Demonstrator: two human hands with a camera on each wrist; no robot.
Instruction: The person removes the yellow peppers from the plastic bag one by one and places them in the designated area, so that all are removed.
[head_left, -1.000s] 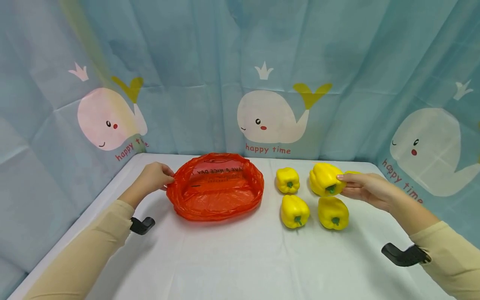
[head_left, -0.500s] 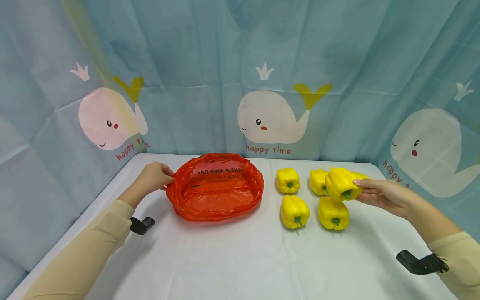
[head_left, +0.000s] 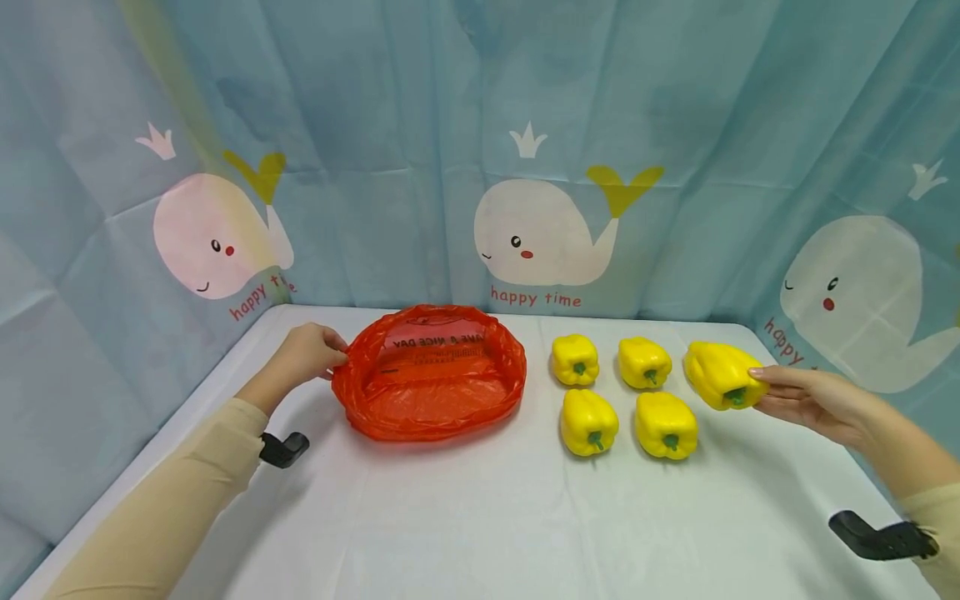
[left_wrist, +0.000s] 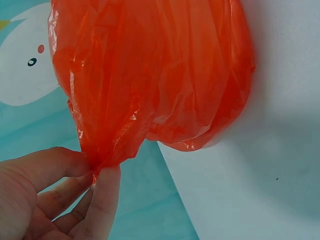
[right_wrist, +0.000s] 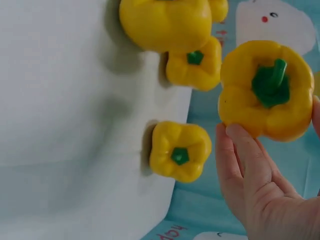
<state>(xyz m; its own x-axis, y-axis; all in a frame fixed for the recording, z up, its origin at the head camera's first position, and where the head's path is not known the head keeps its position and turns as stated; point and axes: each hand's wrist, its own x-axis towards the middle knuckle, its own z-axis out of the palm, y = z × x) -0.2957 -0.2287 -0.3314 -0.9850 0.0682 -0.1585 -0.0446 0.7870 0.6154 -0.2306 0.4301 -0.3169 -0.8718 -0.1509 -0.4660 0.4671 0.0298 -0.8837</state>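
Note:
My left hand pinches the left rim of a red plastic bag, whose wide mouth faces up and toward me. In the left wrist view, thumb and fingers gather the red film into a bunch. At the right, my right hand grips a yellow bell pepper by its side, green stem toward me. The right wrist view shows this held pepper raised, with another yellow pepper standing on the table beside it; in the head view the held one hides that pepper.
Several more yellow peppers stand in two rows right of the bag, among them a back one, a front one and one at front right. Under everything is a white table. A blue whale-print curtain hangs behind.
My right hand has carried the yellow bell pepper rightward, uncovering the pepper in the middle of the back row. The left hand and the red bag have stayed in place.

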